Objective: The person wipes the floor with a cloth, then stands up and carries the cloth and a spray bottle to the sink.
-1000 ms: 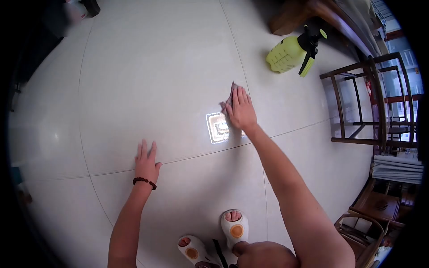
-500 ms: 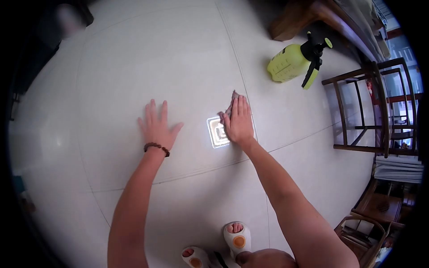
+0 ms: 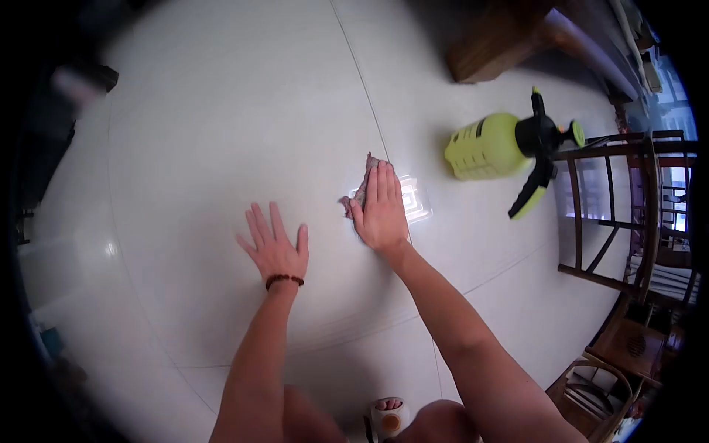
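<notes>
My right hand (image 3: pixel 382 210) lies flat on a crumpled greyish-brown rag (image 3: pixel 359 198), pressing it to the pale tiled floor (image 3: pixel 221 133). Its fingers are stretched out close together, and part of the rag is hidden under the palm. To its left, my left hand (image 3: pixel 275 244) rests on the floor with the fingers spread and nothing in it. A bead bracelet (image 3: pixel 284 280) circles that wrist. Beyond my right hand, to the right, stands a yellow-green pump sprayer (image 3: pixel 487 146) with a black top, apart from both hands.
A heavy wooden furniture leg (image 3: pixel 476 63) comes down at the upper right. Dark wooden chair frames (image 3: pixel 646 214) stand along the right side. One of my feet in a white slipper (image 3: pixel 389 421) shows at the bottom. A bright reflection lies beside my right hand.
The view has shifted, with the sprayer appearing lower and farther right. My right hand and the rag have moved slightly left relative to the floor seam. My left hand appears nearer my right.
</notes>
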`<act>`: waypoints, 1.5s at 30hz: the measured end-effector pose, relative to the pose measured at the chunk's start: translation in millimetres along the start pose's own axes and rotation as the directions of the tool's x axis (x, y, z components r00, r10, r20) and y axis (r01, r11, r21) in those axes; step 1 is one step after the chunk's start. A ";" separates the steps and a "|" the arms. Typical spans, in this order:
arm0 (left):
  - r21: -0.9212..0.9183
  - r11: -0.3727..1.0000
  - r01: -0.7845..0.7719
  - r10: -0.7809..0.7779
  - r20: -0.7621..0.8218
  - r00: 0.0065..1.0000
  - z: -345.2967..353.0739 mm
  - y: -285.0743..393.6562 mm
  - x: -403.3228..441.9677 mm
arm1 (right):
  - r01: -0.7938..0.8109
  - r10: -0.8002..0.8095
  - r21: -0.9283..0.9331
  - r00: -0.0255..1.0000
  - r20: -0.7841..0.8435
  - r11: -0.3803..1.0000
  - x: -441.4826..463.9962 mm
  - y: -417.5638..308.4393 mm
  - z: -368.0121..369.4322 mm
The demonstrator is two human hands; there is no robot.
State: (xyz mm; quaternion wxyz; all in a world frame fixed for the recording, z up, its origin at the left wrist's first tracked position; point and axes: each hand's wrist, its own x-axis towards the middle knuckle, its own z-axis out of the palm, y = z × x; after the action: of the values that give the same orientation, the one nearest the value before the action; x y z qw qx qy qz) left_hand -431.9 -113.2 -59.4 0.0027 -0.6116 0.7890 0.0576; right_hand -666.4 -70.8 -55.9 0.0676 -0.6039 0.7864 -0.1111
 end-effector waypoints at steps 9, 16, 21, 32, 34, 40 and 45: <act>-0.068 0.998 -0.002 0.008 0.083 0.997 -7.0 -1.8 12.1 | 0.035 -0.036 -0.016 0.998 -0.056 0.999 139.8 0.6 8.2; -0.098 0.995 -0.005 0.018 0.134 0.991 -7.3 -4.9 17.3 | 0.013 -0.021 -0.121 0.998 -0.064 0.993 249.0 3.6 19.1; -0.117 0.993 -0.006 0.023 0.144 0.989 -8.9 -7.7 13.9 | 0.005 -0.014 -0.112 0.997 -0.076 0.994 314.6 4.8 32.3; -0.164 0.986 0.002 0.028 0.180 0.983 -12.1 -13.3 14.1 | -0.025 0.022 -0.143 0.999 -0.022 0.989 428.8 8.1 48.6; -0.170 0.985 0.003 0.017 0.118 0.993 -6.1 -13.9 11.5 | 0.007 -0.030 -0.148 0.988 -0.154 0.989 445.6 14.6 56.0; -0.176 0.984 0.018 0.014 0.179 0.984 -14.9 -14.2 7.2 | -0.007 0.248 0.554 0.899 -0.362 0.833 476.8 75.8 19.5; -0.189 0.982 -0.008 0.038 0.156 0.987 -14.4 -14.8 11.7 | 0.055 0.260 0.579 0.856 -0.447 0.814 354.8 41.1 -66.0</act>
State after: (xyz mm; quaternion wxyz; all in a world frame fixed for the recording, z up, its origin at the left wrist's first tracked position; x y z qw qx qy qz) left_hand -419.5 -129.5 -47.3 0.0071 -0.5935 0.7843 0.1805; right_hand -813.5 -396.9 7.3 0.0427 -0.4593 0.7380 -0.4926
